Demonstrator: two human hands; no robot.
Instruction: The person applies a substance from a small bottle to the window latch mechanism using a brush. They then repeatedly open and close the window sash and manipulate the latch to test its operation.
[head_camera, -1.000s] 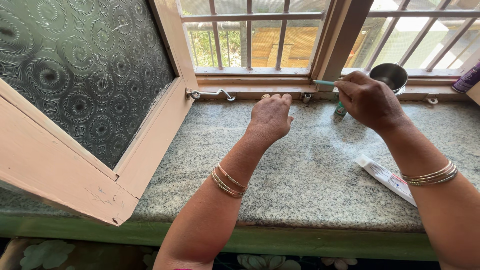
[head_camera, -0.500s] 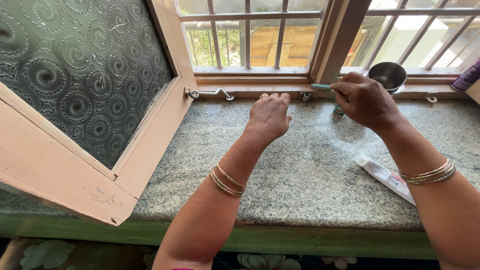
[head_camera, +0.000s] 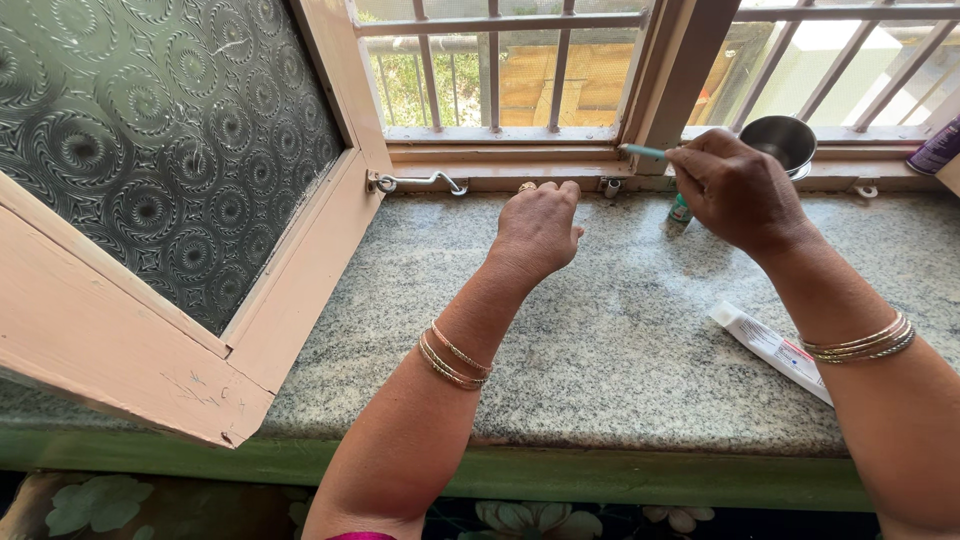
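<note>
My right hand (head_camera: 738, 190) grips a teal toothbrush (head_camera: 643, 152) whose end points left, against the lower window frame (head_camera: 500, 172) near a small metal latch fitting (head_camera: 611, 186). My left hand (head_camera: 538, 230) rests as a loose fist on the speckled granite sill (head_camera: 600, 330), knuckles close to the frame, holding nothing that I can see. A small green-capped object (head_camera: 681, 212) stands on the sill just below my right hand, partly hidden by it.
A white toothpaste tube (head_camera: 768, 348) lies on the sill under my right forearm. A steel cup (head_camera: 782, 141) stands behind my right hand; a purple bottle (head_camera: 935, 152) is at far right. The open pink shutter (head_camera: 160, 200) with patterned glass and its hook (head_camera: 420, 182) fill the left.
My right hand with the toothbrush has shifted slightly up along the window frame. The left hand stays put.
</note>
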